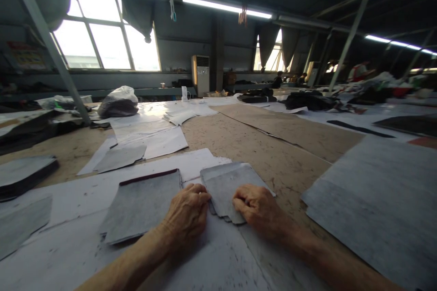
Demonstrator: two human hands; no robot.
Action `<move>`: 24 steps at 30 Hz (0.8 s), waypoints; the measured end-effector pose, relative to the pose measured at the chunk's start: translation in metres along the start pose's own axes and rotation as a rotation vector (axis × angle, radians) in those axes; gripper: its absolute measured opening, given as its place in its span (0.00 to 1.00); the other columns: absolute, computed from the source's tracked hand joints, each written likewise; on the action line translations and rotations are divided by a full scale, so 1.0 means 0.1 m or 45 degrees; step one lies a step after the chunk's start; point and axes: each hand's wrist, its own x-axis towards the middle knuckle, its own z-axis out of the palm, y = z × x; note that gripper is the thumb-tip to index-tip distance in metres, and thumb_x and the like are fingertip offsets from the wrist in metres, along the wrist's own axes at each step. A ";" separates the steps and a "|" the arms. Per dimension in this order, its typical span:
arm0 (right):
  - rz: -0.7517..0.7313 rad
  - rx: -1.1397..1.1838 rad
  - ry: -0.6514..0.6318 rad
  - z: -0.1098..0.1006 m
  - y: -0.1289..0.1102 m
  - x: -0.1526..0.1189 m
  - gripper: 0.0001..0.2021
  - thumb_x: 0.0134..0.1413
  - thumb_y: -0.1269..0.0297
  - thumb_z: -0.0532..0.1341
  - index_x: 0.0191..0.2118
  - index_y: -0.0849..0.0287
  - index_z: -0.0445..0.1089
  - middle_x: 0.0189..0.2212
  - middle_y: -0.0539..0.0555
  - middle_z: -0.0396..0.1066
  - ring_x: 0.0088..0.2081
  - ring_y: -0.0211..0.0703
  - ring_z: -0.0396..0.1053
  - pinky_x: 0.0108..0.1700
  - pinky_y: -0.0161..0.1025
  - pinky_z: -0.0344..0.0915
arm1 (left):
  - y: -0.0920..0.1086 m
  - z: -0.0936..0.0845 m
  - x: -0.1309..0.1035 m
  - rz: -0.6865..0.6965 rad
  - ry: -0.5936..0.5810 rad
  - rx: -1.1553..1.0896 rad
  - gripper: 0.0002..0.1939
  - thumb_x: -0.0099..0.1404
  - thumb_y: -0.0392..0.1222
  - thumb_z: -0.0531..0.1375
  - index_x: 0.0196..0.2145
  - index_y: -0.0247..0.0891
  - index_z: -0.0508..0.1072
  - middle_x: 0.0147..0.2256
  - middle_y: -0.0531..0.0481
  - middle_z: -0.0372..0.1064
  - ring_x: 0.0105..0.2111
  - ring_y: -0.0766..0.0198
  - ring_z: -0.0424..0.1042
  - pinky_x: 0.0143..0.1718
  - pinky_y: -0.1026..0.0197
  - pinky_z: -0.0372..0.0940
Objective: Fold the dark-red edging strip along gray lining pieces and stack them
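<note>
A small stack of grey fabric pieces (228, 186) lies in front of me, its near edges slightly uneven. At its left edge, my left hand (189, 209) is closed, thumb and fingers pinched together on the border of the top piece. My right hand (256, 209) rests over the right part of the same stack with its fingers curled in; what its fingertips hold, if anything, is hidden. Left of my left hand lies another stack of grey pieces (145, 204) with a dark red strip along its far edge.
White paper sheets (88, 195) and brown board (246, 141) cover the table. A large grey sheet (378, 204) lies at right, a thick grey stack (25, 173) at far left. Farther back are a plastic-wrapped bundle (119, 101), dark cloth (309, 100) and a slanted metal post (51, 45).
</note>
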 end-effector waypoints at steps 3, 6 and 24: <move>-0.009 -0.005 -0.017 -0.03 -0.06 -0.01 0.07 0.52 0.63 0.60 0.28 0.61 0.68 0.27 0.51 0.68 0.31 0.39 0.65 0.32 0.33 0.56 | -0.01 -0.03 0.01 -0.025 -0.014 -0.012 0.17 0.58 0.29 0.48 0.36 0.38 0.75 0.40 0.48 0.69 0.41 0.62 0.66 0.46 0.63 0.61; -0.146 -0.035 -0.057 -0.01 -0.15 0.00 0.09 0.47 0.58 0.63 0.30 0.59 0.69 0.29 0.52 0.67 0.34 0.42 0.64 0.32 0.35 0.55 | 0.02 -0.05 0.01 -0.029 -0.027 -0.007 0.17 0.59 0.31 0.48 0.35 0.38 0.75 0.38 0.48 0.70 0.40 0.62 0.67 0.45 0.63 0.61; -0.459 -0.022 0.042 0.21 -0.17 0.00 0.07 0.45 0.77 0.53 0.25 0.60 0.65 0.26 0.52 0.67 0.29 0.39 0.62 0.31 0.35 0.55 | 0.06 -0.06 0.01 -0.006 -0.082 0.174 0.12 0.60 0.35 0.50 0.25 0.37 0.71 0.31 0.48 0.69 0.37 0.60 0.66 0.41 0.57 0.57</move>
